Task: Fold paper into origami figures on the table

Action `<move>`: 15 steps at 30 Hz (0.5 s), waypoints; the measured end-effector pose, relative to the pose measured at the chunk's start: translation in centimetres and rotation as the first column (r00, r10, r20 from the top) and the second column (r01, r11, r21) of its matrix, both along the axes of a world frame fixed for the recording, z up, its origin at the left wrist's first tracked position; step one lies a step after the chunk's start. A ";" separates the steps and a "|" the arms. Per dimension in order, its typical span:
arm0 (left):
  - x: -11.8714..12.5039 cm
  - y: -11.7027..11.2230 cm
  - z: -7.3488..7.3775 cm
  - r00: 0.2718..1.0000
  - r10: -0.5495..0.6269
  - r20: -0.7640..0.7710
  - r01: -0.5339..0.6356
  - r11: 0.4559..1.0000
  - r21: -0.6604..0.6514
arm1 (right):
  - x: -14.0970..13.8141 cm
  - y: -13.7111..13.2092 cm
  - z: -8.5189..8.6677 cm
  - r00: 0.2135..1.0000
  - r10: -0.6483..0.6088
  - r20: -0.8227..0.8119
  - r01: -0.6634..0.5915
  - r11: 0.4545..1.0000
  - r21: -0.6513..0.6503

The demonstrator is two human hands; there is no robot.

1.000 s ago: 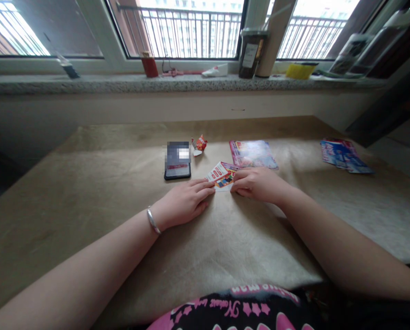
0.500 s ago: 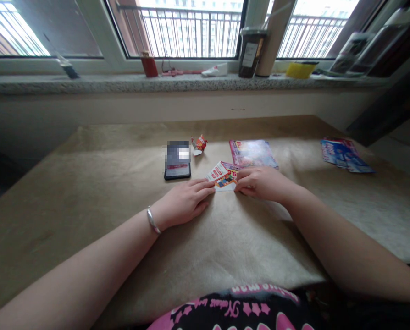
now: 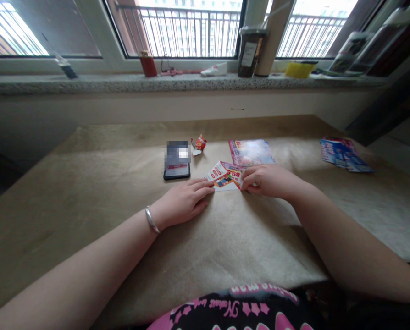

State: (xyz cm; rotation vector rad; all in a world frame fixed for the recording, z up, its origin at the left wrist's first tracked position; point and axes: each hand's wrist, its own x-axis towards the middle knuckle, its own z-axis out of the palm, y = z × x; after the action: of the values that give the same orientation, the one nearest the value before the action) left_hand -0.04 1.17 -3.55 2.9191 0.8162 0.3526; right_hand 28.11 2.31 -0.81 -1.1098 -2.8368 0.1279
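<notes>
While the person is sitting at the table, both hands are working a small white paper leaflet with red and orange print [image 3: 224, 176], which is lying flat on the tan fibrous table cover [image 3: 105, 183] at the centre, toward 12 o'clock from the body.

- Left hand [image 3: 184, 201]: lying palm down, fingers straight and pressed together, tips resting on the leaflet's near corner at its 8 o'clock. It is pinning, not gripping. A silver bangle [image 3: 152, 221] is sitting on the wrist.
- Right hand [image 3: 268, 181]: knuckles up, fingers curled and bunched on the leaflet's edge at 3 o'clock. Cannot tell whether the tips are nipping the paper or only bearing down on it.
- Step in hand, as I am reading it: a fold or crease is being set along the leaflet's right side, with the left hand acting as anchor.
- Any further pressing is calling for that anchor to hold the near corner flat, so the sheet is not skating on the cover; the right fingertips are needing a firm, even run along the edge.

Around the leaflet:
- black phone [image 3: 176, 172] at 10 o'clock, just beside it, apart;
- small red-and-white folded paper shape [image 3: 199, 144] at 11 o'clock, farther back;
- glossy pink-and-blue flyer [image 3: 251, 152] at 1 o'clock, close to the right knuckles;
- loose blue-and-pink sheets [image 3: 344, 156] well apart at 3 o'clock.
</notes>
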 end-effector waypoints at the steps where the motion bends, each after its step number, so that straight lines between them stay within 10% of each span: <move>1: 0.0 0.0 0.0 1.000 0.002 -0.001 -0.002 1.000 0.000 | 0.1 0.0 0.0 1.000 -0.011 0.007 0.011 1.000 0.000; 15: 0.0 0.0 0.0 1.000 -0.008 0.005 0.008 1.000 0.010 | -1.0 -0.5 -0.7 0.993 -0.058 -0.102 0.067 0.994 0.086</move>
State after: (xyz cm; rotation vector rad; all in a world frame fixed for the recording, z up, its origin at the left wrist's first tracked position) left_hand -0.05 1.20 -3.59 2.9290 0.8035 0.3646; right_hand 27.14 1.80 -1.50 -1.1392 -2.6898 0.0498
